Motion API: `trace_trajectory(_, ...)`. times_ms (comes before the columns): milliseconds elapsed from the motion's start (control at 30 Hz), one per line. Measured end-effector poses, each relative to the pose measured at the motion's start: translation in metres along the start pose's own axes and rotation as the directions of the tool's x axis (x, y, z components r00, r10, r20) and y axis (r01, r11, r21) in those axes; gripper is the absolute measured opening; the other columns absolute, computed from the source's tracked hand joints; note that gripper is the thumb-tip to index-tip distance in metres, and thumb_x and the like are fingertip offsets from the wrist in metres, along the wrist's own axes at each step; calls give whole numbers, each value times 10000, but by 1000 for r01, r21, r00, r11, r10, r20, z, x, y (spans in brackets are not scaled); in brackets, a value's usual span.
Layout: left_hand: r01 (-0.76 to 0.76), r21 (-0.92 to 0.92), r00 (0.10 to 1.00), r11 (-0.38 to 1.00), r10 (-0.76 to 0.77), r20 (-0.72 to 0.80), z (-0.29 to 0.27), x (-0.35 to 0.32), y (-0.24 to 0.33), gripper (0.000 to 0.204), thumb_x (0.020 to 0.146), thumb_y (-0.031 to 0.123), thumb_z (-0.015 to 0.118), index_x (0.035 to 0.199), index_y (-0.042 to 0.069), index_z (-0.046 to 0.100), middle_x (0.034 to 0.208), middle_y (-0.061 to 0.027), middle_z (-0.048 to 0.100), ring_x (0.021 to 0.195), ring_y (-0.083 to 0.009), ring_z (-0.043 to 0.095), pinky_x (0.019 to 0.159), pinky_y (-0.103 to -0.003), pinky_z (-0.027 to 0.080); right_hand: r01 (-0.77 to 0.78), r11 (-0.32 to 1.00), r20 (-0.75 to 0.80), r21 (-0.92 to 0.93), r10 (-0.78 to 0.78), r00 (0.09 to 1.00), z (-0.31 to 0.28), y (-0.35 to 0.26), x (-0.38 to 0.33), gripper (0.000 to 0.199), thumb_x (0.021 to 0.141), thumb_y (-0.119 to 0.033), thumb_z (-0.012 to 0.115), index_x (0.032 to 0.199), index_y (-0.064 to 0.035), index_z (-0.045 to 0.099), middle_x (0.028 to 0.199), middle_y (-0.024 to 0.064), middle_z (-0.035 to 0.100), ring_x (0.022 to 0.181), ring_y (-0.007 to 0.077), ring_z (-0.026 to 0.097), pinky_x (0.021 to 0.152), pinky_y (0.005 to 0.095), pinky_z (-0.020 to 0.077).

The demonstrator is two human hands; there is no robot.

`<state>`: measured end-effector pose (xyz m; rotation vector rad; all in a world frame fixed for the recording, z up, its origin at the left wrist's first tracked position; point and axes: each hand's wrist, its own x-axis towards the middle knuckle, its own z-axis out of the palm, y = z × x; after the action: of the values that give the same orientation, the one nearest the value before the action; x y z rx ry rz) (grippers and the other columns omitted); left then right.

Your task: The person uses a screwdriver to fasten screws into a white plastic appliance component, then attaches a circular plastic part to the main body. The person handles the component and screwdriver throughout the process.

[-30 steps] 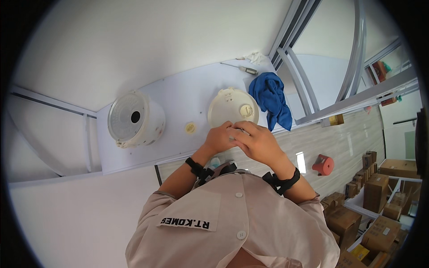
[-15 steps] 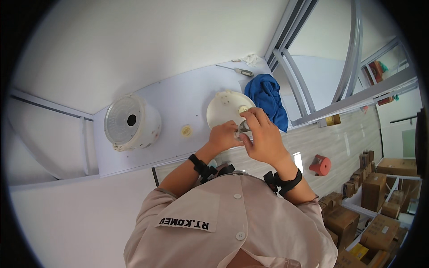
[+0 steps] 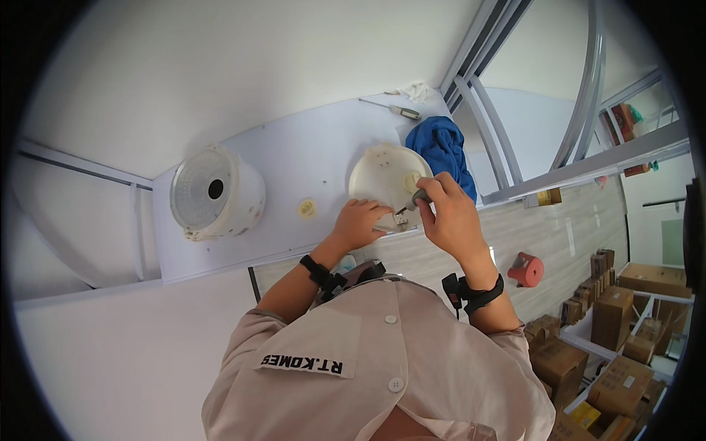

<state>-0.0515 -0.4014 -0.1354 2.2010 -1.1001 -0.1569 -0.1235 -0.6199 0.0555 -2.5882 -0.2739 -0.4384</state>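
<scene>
A round white appliance lid [image 3: 382,173] lies on the white table [image 3: 294,158], with a small cream knob [image 3: 412,181] on it. My left hand [image 3: 358,220] rests on the lid's near edge, fingers curled by a small metal part. My right hand [image 3: 448,213] grips a grey-handled tool [image 3: 418,198], its tip pointing at that metal part on the lid's rim.
A white cooker body [image 3: 215,192] stands at the table's left. A small cream round piece [image 3: 307,209] lies between it and the lid. A blue cloth [image 3: 443,147] and a screwdriver [image 3: 401,111] lie at the far right. Cardboard boxes [image 3: 625,316] and a red tape roll [image 3: 526,269] sit on the floor.
My hands have come apart: the left slid to the lid's near edge, the right lifted with the tool to the lid's right rim. The view shifted slightly.
</scene>
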Motion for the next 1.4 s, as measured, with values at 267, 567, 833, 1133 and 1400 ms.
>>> trace_trajectory(267,-106,152,984,983,125,-124,16,-8,-9,537,868,530,837,1318,238,813,925,21,699,948,-222,665,875,-393,461,89,992,-5,-94,-90,996,-6,-6,-7,403,856,-225,908,1197,-100,734,973,75,671,876,313,704,731,437,569)
trace_trajectory(567,-82,230,989,970,109,-105,11,6,13,378,867,540,828,1102,245,843,879,24,699,892,-221,683,815,-404,485,-57,978,-53,-200,47,997,-9,3,-12,535,869,-290,901,1308,-60,700,1021,76,679,937,315,711,750,451,567)
trace_trajectory(833,-9,310,989,951,-38,145,-10,22,36,339,895,507,815,1111,249,856,872,-32,757,904,-266,749,801,-446,537,-8,1000,19,11,8,1000,-21,3,-3,546,913,-231,854,1384,-47,647,1094,127,663,1025,342,696,789,461,575)
trace_trajectory(1133,-12,298,986,955,-37,160,-13,21,33,384,888,567,799,1103,256,862,897,-42,773,865,-276,764,785,-455,559,-93,950,-74,-299,74,995,-19,-8,-2,449,927,-287,857,1259,-38,686,1104,147,650,994,342,690,727,444,558)
trace_trajectory(1400,-17,317,985,948,-39,170,-13,19,30,398,880,569,806,1128,265,867,910,-30,777,860,-272,769,775,-458,567,-176,975,80,-137,188,979,-9,-1,-2,488,933,-152,832,1358,-27,628,1169,166,677,977,411,704,807,462,575)
